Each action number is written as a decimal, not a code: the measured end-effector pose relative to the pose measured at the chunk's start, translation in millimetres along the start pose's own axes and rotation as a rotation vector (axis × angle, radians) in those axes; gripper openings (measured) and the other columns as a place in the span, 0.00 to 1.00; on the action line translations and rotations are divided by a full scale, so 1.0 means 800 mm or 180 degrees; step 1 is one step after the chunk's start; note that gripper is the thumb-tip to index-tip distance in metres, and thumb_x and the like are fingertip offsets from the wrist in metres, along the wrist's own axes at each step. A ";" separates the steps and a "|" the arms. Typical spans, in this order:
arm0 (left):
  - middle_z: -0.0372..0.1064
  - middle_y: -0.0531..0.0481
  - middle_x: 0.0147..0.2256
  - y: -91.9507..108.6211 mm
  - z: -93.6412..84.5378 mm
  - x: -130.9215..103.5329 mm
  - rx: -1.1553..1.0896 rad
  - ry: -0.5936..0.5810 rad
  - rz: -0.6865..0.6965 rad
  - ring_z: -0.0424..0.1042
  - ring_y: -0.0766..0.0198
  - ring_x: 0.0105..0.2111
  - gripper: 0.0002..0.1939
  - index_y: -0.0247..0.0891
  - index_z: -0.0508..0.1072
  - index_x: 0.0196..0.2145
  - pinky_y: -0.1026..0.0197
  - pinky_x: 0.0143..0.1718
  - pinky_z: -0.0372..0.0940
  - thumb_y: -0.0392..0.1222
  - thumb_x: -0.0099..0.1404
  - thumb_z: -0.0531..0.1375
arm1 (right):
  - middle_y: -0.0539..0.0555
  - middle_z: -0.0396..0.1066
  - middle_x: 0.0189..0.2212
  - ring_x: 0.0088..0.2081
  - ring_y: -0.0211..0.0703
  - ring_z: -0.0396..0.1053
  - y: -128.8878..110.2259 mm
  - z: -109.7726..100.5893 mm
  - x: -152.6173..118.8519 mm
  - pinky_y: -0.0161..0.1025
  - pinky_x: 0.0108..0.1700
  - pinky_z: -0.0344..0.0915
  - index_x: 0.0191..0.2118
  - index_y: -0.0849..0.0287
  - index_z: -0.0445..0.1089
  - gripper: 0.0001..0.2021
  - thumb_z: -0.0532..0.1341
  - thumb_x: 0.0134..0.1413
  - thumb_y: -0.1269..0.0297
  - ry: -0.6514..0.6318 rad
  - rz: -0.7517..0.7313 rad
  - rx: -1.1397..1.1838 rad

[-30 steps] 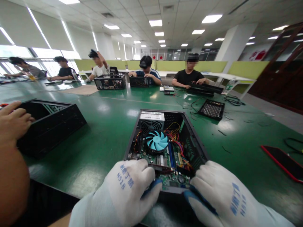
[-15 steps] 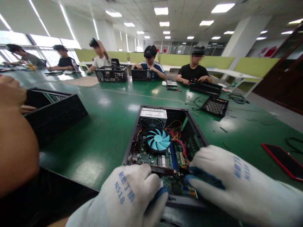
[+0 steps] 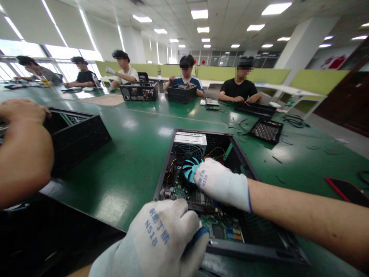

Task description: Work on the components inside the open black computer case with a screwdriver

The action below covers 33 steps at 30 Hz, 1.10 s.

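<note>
An open black computer case (image 3: 245, 246) lies on the green table before me. My left hand (image 3: 163, 234), in a white glove, is closed around its near left edge, thumb on the front side. Inside the case, my gloved right hand (image 3: 216, 181) reaches to the right side of a turquoise cooling fan (image 3: 189, 169) and covers part of it. Its fingers are curled in, and what they grip is hidden. Below the fan shows the green motherboard (image 3: 216, 223). A silver power supply (image 3: 190, 140) sits at the far end of the case.
At left, another person's arm (image 3: 25, 150) rests by a second black case (image 3: 80, 142). A red-edged phone (image 3: 346, 190) lies at right. Beyond are a black tray-like part (image 3: 265, 130), loose cables (image 3: 295, 120), and several people working across the table.
My right hand has moved from the case's near right part forward and left onto the fan. My left hand keeps its hold on the edge. The neighbour's hand at left has shifted over their case.
</note>
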<state>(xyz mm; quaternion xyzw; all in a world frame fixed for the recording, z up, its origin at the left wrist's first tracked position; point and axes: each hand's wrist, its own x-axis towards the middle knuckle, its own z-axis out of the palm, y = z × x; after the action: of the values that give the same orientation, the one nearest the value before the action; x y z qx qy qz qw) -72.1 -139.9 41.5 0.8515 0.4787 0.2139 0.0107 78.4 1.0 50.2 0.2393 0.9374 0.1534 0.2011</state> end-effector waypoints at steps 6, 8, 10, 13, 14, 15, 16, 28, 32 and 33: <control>0.67 0.51 0.28 -0.001 0.007 -0.004 -0.0012 0.0117 0.0015 0.68 0.61 0.24 0.12 0.43 0.65 0.28 0.57 0.24 0.55 0.44 0.71 0.57 | 0.59 0.80 0.42 0.43 0.51 0.76 0.003 0.010 -0.007 0.46 0.41 0.65 0.43 0.59 0.78 0.11 0.58 0.64 0.73 0.0047 -0.0207 0.0092; 0.67 0.52 0.28 -0.003 0.010 -0.005 -0.0042 0.0189 0.0034 0.67 0.61 0.24 0.12 0.43 0.64 0.28 0.57 0.24 0.54 0.44 0.70 0.57 | 0.58 0.80 0.40 0.41 0.53 0.76 0.009 0.013 -0.019 0.47 0.41 0.65 0.41 0.58 0.78 0.08 0.61 0.62 0.67 0.0095 -0.0334 0.0282; 0.66 0.52 0.28 -0.005 0.013 -0.005 -0.0084 0.0254 0.0058 0.66 0.61 0.23 0.12 0.43 0.64 0.28 0.57 0.24 0.52 0.45 0.70 0.57 | 0.58 0.79 0.38 0.41 0.53 0.76 0.016 0.015 -0.032 0.47 0.42 0.64 0.40 0.58 0.78 0.08 0.62 0.61 0.63 0.0252 -0.0339 0.0484; 0.66 0.52 0.28 -0.007 0.016 -0.006 -0.0121 0.0301 0.0068 0.64 0.61 0.23 0.11 0.44 0.63 0.28 0.57 0.24 0.51 0.44 0.70 0.57 | 0.58 0.79 0.35 0.39 0.51 0.76 0.027 0.020 -0.050 0.45 0.42 0.63 0.37 0.58 0.78 0.11 0.59 0.64 0.60 0.0475 -0.0122 0.0636; 0.66 0.52 0.28 -0.007 0.017 -0.006 -0.0133 0.0317 0.0067 0.64 0.61 0.23 0.11 0.44 0.62 0.28 0.57 0.24 0.50 0.44 0.69 0.57 | 0.58 0.79 0.34 0.38 0.50 0.76 0.032 0.023 -0.054 0.45 0.42 0.63 0.36 0.58 0.78 0.12 0.58 0.64 0.60 0.0504 0.0000 0.0627; 0.65 0.53 0.28 -0.007 0.017 -0.005 -0.0144 0.0336 0.0068 0.64 0.61 0.23 0.11 0.44 0.62 0.28 0.57 0.24 0.50 0.43 0.69 0.57 | 0.59 0.79 0.33 0.38 0.50 0.76 0.037 0.025 -0.058 0.44 0.42 0.64 0.36 0.58 0.78 0.13 0.58 0.65 0.59 0.0511 0.0125 0.0597; 0.65 0.53 0.28 -0.007 0.017 -0.005 -0.0152 0.0359 0.0068 0.64 0.61 0.23 0.11 0.44 0.62 0.28 0.57 0.24 0.50 0.43 0.69 0.57 | 0.59 0.79 0.33 0.37 0.50 0.76 0.042 0.028 -0.061 0.44 0.42 0.64 0.35 0.58 0.78 0.14 0.57 0.66 0.58 0.0501 0.0246 0.0544; 0.69 0.53 0.29 0.002 0.000 -0.002 -0.0111 0.0083 -0.0016 0.67 0.63 0.24 0.10 0.43 0.66 0.29 0.58 0.24 0.57 0.42 0.70 0.57 | 0.62 0.81 0.37 0.40 0.54 0.79 0.098 0.050 -0.017 0.43 0.40 0.65 0.41 0.59 0.81 0.12 0.59 0.63 0.61 0.0147 0.0828 -0.0045; 0.69 0.53 0.28 0.000 0.002 -0.002 -0.0069 0.0134 0.0050 0.67 0.63 0.23 0.10 0.43 0.66 0.28 0.58 0.23 0.56 0.42 0.69 0.58 | 0.63 0.82 0.38 0.43 0.54 0.79 0.110 0.052 -0.005 0.43 0.41 0.66 0.43 0.59 0.81 0.14 0.61 0.64 0.58 0.0055 0.0860 -0.0014; 0.69 0.53 0.28 0.000 0.003 -0.003 -0.0059 0.0126 0.0063 0.67 0.63 0.23 0.10 0.43 0.66 0.28 0.57 0.23 0.55 0.42 0.69 0.58 | 0.63 0.81 0.38 0.43 0.55 0.79 0.111 0.052 -0.005 0.43 0.41 0.66 0.43 0.59 0.81 0.14 0.62 0.63 0.56 0.0043 0.0867 -0.0004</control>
<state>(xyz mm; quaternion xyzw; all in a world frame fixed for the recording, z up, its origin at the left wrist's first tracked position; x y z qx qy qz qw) -72.4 -141.2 38.9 0.8516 0.4684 0.2352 0.0070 135.0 81.3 49.4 0.3632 0.8975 0.1816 0.1723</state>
